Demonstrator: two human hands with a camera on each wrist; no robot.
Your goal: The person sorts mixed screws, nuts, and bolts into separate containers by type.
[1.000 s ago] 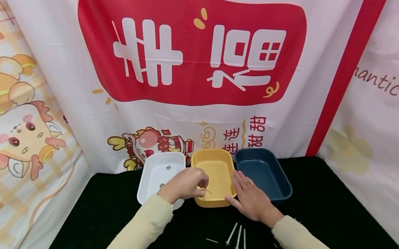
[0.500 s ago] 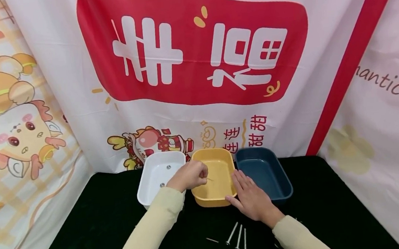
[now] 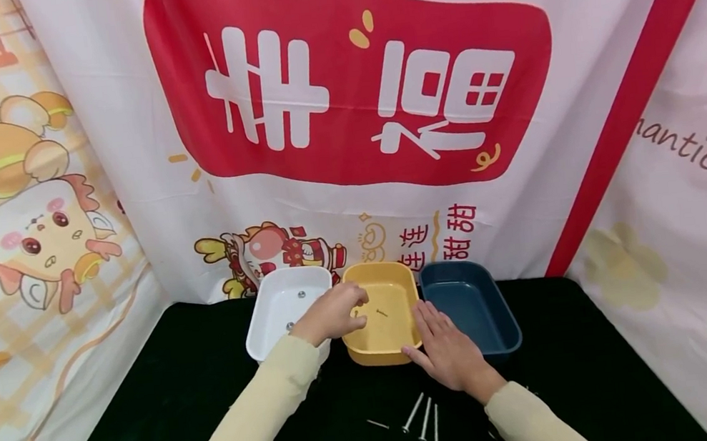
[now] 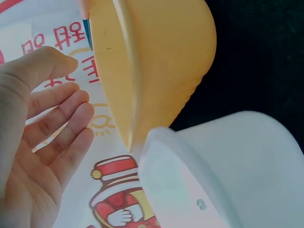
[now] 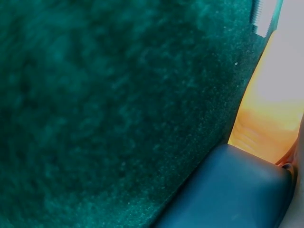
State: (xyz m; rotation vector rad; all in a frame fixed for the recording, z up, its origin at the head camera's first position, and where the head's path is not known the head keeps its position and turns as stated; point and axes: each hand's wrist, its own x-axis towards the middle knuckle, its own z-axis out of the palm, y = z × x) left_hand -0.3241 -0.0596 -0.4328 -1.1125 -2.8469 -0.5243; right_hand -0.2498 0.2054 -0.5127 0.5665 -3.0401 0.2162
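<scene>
My left hand [image 3: 332,314] hovers over the left edge of the yellow tray [image 3: 383,354]. Its thumb and fingers are parted; in the left wrist view nothing lies between the fingers [image 4: 78,116]. A small thin screw [image 3: 381,312] lies on the yellow tray's floor, and another small screw [image 3: 356,313] shows close to my fingertips. My right hand [image 3: 450,354] has its fingers extended and rests where the yellow tray meets the dark blue tray [image 3: 506,319]. The right wrist view shows mostly cloth and tray walls, with little of that hand.
Left of the yellow tray stands a white tray [image 3: 261,323] holding metal nuts [image 3: 301,294]. In front, on the dark green cloth [image 3: 154,414], lie three long bolts [image 3: 423,420] and a small screw [image 3: 378,424]. A printed curtain [image 3: 362,176] hangs directly behind the trays.
My left hand has parted its fingers and let go of a small screw, which now lies in the yellow tray. It also shifted slightly up. The right hand stays at the tray rims.
</scene>
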